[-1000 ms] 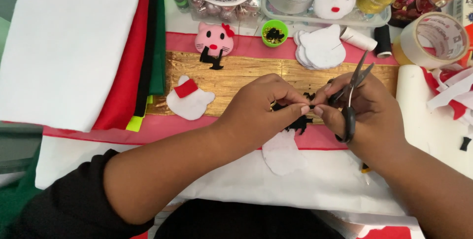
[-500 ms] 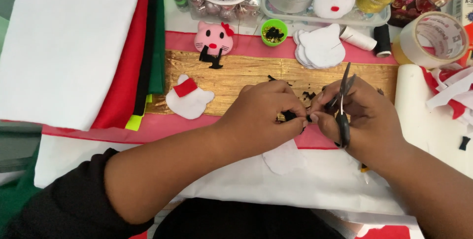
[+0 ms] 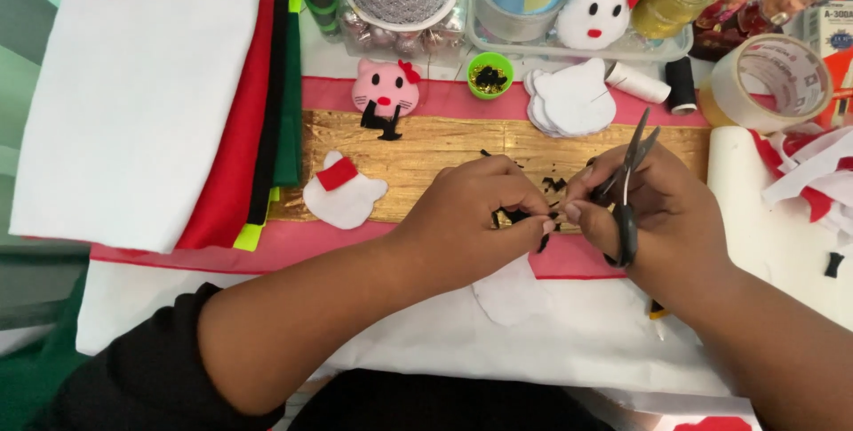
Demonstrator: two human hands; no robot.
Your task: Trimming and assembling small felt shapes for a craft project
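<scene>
Black felt scrap (image 3: 524, 216) sits pinched between your two hands, over the gold strip (image 3: 426, 151) at the centre of the desk (image 3: 782, 244).

Going left to right:

1. Stacked felt sheets (image 3: 133, 84), white over red, black and green, lie at the far left.
2. A white cat-head cutout with a red bow (image 3: 342, 189) lies on the left end of the gold strip. A pink cat face (image 3: 385, 89) lies just above it.
3. Your left hand (image 3: 471, 218) is curled, its fingers (image 3: 533, 222) pressed together on the black felt scrap.
4. Your right hand (image 3: 653, 209) meets the left; its thumb and forefinger pinch the same scrap. Black-handled scissors (image 3: 626, 191) hang from this hand, blades pointing up and slightly parted.
5. A pile of white cat-head cutouts (image 3: 573, 98) lies above the hands.
6. A tape roll (image 3: 773, 80) stands at the far right.
</scene>
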